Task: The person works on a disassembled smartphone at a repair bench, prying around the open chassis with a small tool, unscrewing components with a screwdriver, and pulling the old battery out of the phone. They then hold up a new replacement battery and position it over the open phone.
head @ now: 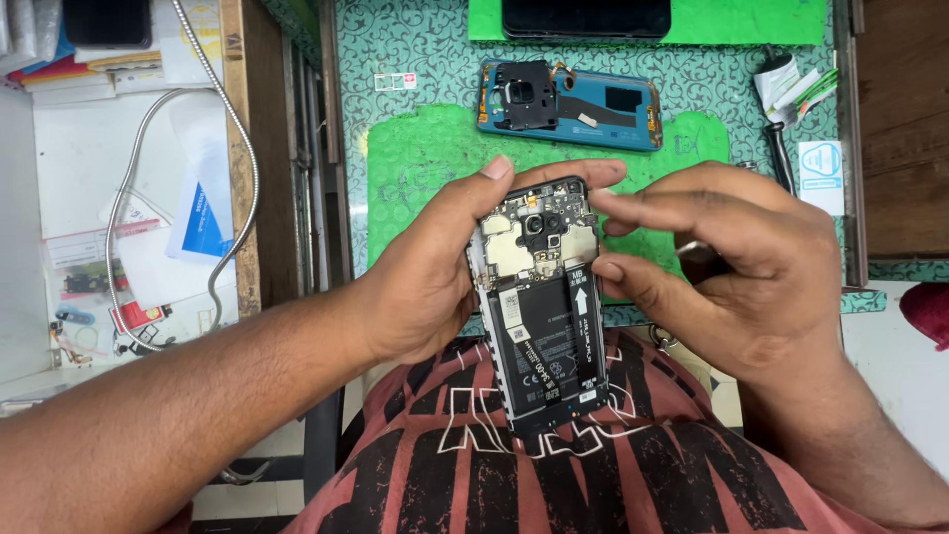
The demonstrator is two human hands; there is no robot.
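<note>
In the head view, an opened phone [541,302] with its back removed is held upright over the lap, near the front edge of the tabletop [415,59]. The phone is clamped by the left hand [420,287]: the thumb is laid along the left side and the fingers are curled over the top edge, so the grip is closed on the phone. The black battery [549,341] and the circuit board [534,232] with its camera are left exposed.

The right hand [741,267] is held just to the right of the phone, its fingertips [605,206] touching the upper right corner of the board. A small metal tool [700,255] is seen tucked between the fingers of that hand; whether the grip is tight on it cannot be told.

Farther away, a blue back cover [573,104] is laid on the tabletop, at the far edge of a green mat [425,168]. A dark phone [585,17] is seen at the far edge. A bendy metal hose [178,178] is looped at the left.
</note>
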